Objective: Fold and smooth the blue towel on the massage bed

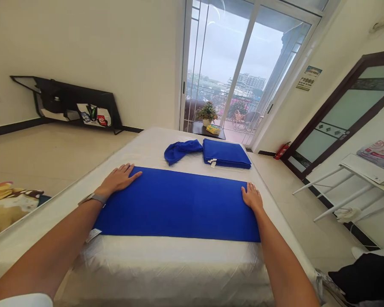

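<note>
A blue towel (179,204) lies spread flat across a white mattress (166,264). My left hand (119,179) rests open and flat on the towel's far left corner, with a watch on the wrist. At the towel's far right corner my right hand (251,197) also lies open, fingers stretched out. Beyond the towel sit a neat stack of folded blue towels (225,153) and, to its left, a crumpled blue towel (181,150).
A glass sliding door (237,68) to a balcony with a potted plant (207,113) stands behind the mattress. A black frame (67,102) leans on the left wall. White racks (355,187) and a red fire extinguisher (282,150) stand at the right.
</note>
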{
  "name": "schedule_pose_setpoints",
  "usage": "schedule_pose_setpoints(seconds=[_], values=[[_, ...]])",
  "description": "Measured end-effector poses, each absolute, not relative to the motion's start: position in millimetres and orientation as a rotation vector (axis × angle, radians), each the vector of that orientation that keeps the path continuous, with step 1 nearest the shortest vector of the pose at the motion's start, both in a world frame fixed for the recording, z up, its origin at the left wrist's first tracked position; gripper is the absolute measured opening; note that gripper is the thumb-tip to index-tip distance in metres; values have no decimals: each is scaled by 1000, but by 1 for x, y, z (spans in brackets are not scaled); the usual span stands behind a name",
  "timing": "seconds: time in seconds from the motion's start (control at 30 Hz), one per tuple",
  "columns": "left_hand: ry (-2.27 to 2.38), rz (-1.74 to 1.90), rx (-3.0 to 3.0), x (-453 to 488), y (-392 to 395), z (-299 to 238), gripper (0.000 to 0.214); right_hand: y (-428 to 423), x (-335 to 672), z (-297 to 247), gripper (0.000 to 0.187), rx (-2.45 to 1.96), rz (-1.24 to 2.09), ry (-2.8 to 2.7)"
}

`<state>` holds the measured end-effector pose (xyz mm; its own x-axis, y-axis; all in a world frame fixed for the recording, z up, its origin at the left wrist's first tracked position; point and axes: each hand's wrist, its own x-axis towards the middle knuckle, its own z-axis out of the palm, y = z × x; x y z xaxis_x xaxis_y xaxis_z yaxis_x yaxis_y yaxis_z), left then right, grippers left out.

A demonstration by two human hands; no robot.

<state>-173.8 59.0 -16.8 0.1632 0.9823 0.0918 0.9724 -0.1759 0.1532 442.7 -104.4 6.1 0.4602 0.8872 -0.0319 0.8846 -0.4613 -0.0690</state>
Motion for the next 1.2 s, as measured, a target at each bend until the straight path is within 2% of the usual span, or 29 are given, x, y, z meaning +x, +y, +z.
schedule_pose_setpoints(seconds=[0.13, 0.23, 0.37, 0.5, 0.67, 0.83, 1.07, 1.2], values=[[1984, 279, 2350, -164, 51, -11, 90, -107, 432, 19, 69, -2747, 1, -1627], [1979, 293, 2339, -161, 47, -8, 91, -108, 415, 32, 63, -2787, -228, -1617], [1965, 310, 2317, -160, 46, -7, 92, -100, 360, 42, 59, -2604, -423, -1702], [1966, 313, 2299, -159, 47, -8, 93, -78, 273, 37, 58, -2255, -189, -2039], [1949, 315, 2288, -160, 46, -6, 92, -56, 214, 22, 72, -2074, 219, -2193], [1945, 324, 2308, -162, 48, -8, 91, -63, 265, 16, 74, -2207, 275, -2074], [1968, 233, 2313, -163, 48, -7, 89, -99, 402, 17, 72, -2562, 205, -1745], [1974, 151, 2337, -165, 50, -5, 85, -108, 434, 10, 71, -2628, 146, -1624]])
